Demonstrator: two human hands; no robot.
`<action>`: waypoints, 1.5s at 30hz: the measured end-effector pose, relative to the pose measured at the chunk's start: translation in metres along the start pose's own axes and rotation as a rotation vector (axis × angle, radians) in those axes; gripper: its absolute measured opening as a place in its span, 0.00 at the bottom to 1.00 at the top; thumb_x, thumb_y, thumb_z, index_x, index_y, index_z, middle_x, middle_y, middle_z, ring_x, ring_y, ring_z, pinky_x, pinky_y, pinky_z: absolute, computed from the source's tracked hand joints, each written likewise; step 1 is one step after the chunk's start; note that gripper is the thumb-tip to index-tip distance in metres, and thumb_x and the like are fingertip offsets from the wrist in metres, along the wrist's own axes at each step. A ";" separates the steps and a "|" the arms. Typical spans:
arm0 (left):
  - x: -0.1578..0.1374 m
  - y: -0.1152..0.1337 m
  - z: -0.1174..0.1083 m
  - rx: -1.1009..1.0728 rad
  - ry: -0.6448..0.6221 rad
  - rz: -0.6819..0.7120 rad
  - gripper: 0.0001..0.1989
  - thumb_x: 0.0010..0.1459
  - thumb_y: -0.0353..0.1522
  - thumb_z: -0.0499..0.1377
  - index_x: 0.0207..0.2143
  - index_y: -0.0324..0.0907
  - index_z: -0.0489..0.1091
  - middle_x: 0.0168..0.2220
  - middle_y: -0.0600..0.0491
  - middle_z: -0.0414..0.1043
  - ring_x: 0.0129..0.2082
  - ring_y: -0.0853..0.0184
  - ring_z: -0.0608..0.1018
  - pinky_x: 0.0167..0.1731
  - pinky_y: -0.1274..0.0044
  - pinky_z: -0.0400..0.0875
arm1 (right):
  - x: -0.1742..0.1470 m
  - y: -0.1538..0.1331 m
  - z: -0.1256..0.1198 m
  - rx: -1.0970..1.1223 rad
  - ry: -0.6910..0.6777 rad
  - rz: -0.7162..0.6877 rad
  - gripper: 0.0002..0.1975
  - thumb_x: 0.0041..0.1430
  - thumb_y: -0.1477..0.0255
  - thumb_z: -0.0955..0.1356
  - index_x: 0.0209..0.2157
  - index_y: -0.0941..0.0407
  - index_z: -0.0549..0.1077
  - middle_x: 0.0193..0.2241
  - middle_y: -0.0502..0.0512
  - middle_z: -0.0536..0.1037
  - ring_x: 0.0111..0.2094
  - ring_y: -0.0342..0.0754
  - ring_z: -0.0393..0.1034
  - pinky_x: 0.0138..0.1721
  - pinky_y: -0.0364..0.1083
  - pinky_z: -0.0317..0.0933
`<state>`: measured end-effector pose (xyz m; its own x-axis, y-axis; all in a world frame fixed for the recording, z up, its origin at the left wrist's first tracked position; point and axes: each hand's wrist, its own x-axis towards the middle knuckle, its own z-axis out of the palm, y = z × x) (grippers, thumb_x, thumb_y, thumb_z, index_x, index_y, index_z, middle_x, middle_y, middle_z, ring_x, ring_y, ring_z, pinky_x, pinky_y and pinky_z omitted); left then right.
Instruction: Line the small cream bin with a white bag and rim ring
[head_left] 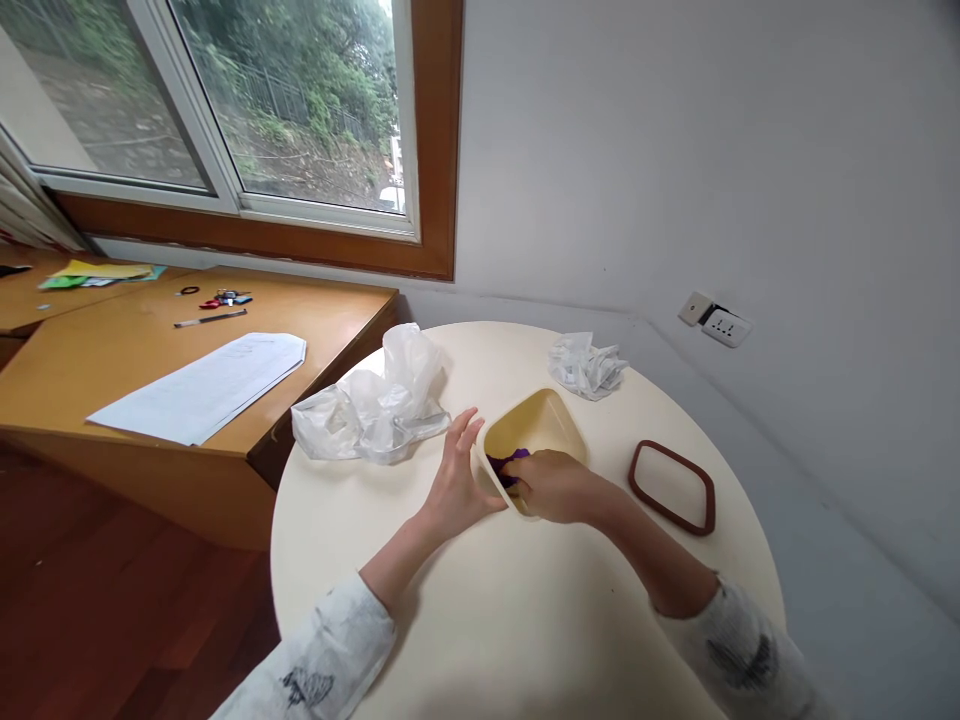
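Observation:
A cream plastic container (551,412) is tilted on the round table, its mouth facing me. My left hand (459,478) grips its left side, fingers along the outer wall and thumb at the near corner. Inside the container, my right hand (551,485) presses a dark purple cloth (504,466) against the left inner wall. Most of the cloth is hidden by the fingers and the container's rim. To the right lies a brown rounded-rectangle lid rim (708,500); whether its middle is clear or hollow, I cannot tell.
A crumpled clear plastic bag (375,405) rests left on the round white table (510,620), and a smaller one (587,366) at the back right. Beside it stands a wooden desk (90,370) with papers (210,385), a pen (210,318) and keys (227,298). A wall socket (726,326) is at right.

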<state>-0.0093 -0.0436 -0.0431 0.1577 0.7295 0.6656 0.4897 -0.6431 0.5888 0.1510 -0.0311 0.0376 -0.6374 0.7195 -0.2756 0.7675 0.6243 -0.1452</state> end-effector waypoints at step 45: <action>0.000 -0.001 -0.003 -0.068 0.045 -0.180 0.59 0.32 0.38 0.70 0.60 0.51 0.34 0.61 0.45 0.42 0.58 0.44 0.54 0.55 0.53 0.54 | -0.057 0.020 -0.001 -0.295 0.478 -0.186 0.20 0.56 0.86 0.56 0.45 0.56 0.67 0.39 0.57 0.74 0.47 0.48 0.64 0.51 0.51 0.47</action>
<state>-0.0122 -0.0442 -0.0424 0.0339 0.8238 0.5659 0.4473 -0.5189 0.7285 0.2027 -0.0598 0.0510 -0.7717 0.6044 0.1977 0.6325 0.7620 0.1393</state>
